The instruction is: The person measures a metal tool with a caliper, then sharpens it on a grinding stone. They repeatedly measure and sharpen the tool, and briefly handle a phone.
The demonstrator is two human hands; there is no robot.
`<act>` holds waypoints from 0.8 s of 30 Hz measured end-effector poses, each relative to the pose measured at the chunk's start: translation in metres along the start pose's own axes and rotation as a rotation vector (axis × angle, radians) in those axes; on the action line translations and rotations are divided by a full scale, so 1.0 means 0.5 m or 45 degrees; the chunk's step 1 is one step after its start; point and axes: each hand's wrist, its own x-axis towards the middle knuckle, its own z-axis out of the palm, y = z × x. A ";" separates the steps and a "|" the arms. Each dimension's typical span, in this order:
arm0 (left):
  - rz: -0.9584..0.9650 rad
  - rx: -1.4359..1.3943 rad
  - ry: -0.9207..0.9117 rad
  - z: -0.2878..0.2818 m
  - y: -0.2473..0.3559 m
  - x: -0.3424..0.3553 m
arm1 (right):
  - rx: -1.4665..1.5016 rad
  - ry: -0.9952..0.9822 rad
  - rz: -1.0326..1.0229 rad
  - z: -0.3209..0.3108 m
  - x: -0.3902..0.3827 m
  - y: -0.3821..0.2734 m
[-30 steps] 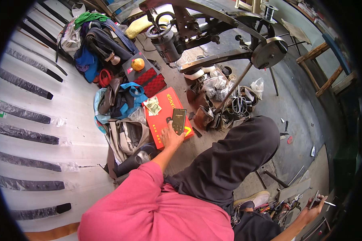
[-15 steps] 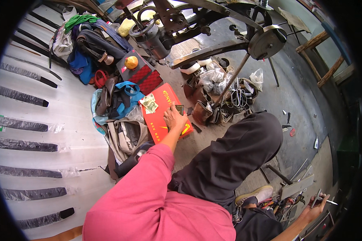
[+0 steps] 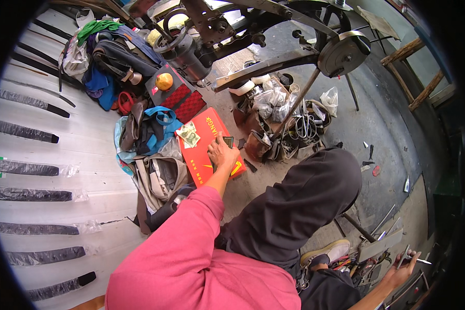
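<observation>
My left hand (image 3: pixel 222 155), in a pink sleeve, is over a red shoebox-like carton (image 3: pixel 207 125) with yellow print. Its fingers hold a small dark rectangular piece with a pale rim (image 3: pixel 228 140), like a belt buckle; the rest of it is hidden under the hand. Green-tinted banknotes (image 3: pixel 189 135) lie on the carton beside it. Far off at the lower right, my right hand (image 3: pixel 402 272) is closed round a slim grey metal piece (image 3: pixel 403 255) and a thin white stick (image 3: pixel 423 261). I cannot make out their kinds.
A hand-cranked machine (image 3: pixel 212 31) stands ahead, near a box of tools (image 3: pixel 307 126) and plastic bags. Bags and cloths (image 3: pixel 160 175) lie left of the carton. Plastic-wrapped black belts (image 3: pixel 31 194) hang on the white panel. A pomegranate-like fruit (image 3: pixel 164 81) sits on a dark box.
The view has shifted slightly, moving the machine and carton a little left. My left hand stays on the carton with the dark piece; my right hand is nearly where it was.
</observation>
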 end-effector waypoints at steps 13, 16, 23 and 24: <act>0.036 -0.071 0.077 0.011 -0.008 0.004 | -0.065 -0.099 0.022 -0.018 0.001 0.007; 0.047 -0.069 0.083 0.015 -0.011 0.005 | -0.082 -0.095 0.038 -0.020 0.002 0.009; 0.054 -0.048 0.071 0.010 -0.012 0.001 | -0.082 -0.075 0.011 -0.015 0.003 0.012; 0.058 -0.059 0.071 0.009 -0.012 0.000 | -0.080 -0.072 0.008 -0.014 0.003 0.012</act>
